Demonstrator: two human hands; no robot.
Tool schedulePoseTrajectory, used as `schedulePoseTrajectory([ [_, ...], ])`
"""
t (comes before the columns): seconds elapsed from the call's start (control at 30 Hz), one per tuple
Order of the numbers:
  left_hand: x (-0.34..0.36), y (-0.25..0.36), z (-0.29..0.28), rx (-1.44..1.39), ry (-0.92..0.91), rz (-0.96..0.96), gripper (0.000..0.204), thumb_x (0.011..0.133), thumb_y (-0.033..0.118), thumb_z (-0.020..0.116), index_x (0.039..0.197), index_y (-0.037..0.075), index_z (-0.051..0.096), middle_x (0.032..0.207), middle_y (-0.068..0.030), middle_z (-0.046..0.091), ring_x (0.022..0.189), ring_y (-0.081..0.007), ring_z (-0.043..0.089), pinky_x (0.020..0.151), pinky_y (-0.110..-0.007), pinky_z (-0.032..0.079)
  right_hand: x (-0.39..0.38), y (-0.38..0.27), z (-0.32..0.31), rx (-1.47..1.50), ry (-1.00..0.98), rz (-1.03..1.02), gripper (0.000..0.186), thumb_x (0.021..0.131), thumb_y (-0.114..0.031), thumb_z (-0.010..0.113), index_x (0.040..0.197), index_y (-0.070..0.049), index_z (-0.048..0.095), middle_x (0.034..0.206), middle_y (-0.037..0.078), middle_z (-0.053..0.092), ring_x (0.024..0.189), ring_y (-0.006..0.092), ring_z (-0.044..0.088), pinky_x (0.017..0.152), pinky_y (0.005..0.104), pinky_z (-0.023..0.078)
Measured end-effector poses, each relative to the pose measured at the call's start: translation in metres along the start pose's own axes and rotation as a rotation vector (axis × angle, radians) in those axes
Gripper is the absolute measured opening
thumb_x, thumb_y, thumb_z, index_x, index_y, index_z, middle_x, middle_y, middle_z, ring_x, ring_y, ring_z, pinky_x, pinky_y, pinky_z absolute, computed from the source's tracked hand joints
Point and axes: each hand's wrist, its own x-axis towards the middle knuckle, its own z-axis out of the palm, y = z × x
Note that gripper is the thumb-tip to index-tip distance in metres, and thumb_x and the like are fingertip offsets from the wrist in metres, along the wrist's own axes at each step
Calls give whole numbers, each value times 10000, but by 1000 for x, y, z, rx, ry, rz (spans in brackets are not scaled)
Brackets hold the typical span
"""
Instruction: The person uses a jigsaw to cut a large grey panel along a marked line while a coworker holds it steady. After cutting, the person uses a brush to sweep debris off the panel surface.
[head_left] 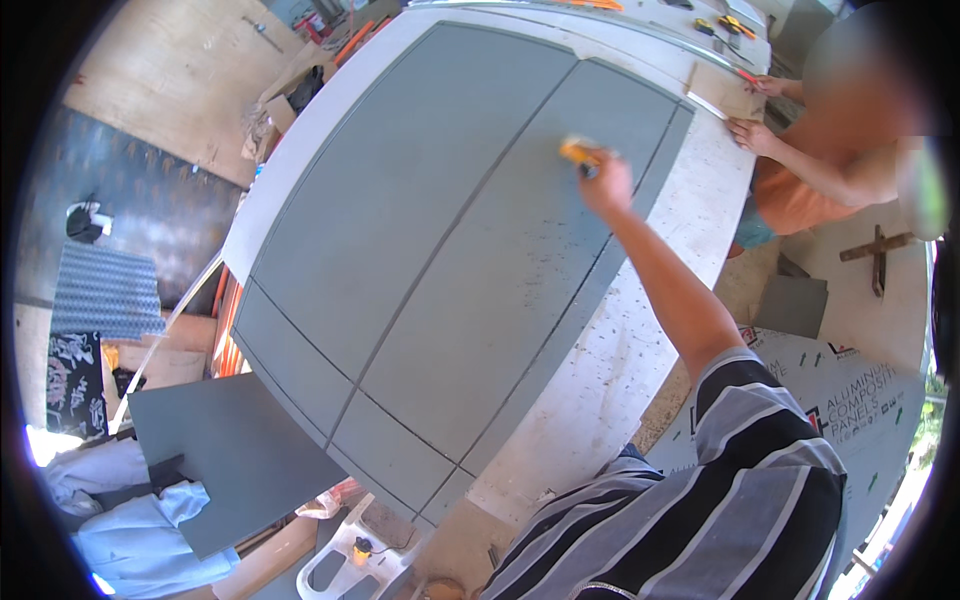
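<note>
My right hand (606,185) is closed round a small yellow tool (575,152) with a pale, brush-like end, blurred by motion. It is over the upper right part of a large grey panel (420,160), which lies flat on a white table (610,350). Dark grooves cross the panel, one long one running down its middle and others near its edges. Dark crumbs (548,265) lie scattered on the panel below my hand and beside the right-hand groove. My left hand is out of the picture.
At the table's far right, another person's hands (752,135) rest by a brown sheet and a straight strip. Yellow-and-black tools (735,28) lie behind. A white plastic stool (350,560) bearing a small yellow tool stands in front. A dark panel (230,450) leans at lower left.
</note>
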Motion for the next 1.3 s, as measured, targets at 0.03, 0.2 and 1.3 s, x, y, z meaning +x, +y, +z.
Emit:
schedulePoseTrajectory([
  [0.03, 1, -4, -1, -3, 1, 3, 472, 983, 422, 551, 1232, 33, 645, 1116, -127, 664, 1006, -206, 635, 858, -376, 519, -29, -12, 7, 6, -240, 73, 401, 870, -211, 776, 1257, -122, 714, 1085, 188, 742, 998, 377, 714, 879, 442, 579],
  [0.2, 25, -11, -4, -9, -14, 54, 444, 986, 393, 561, 1221, 26, 646, 1101, -124, 665, 992, -202, 637, 844, -370, 524, -297, -84, -42, 194, -1314, -401, 461, 882, -248, 736, 1325, -135, 683, 1204, 157, 713, 1142, 331, 659, 1005, 467, 510],
  [1.3, 56, -91, -42, -63, -49, 89, 266, 1011, 204, 632, 1153, -19, 656, 1006, -103, 673, 898, -172, 651, 751, -336, 553, -232, -66, -162, 470, -1451, -310, 307, 918, -134, 735, 1225, -137, 750, 1241, 115, 729, 1219, 244, 635, 1069, 380, 478],
])
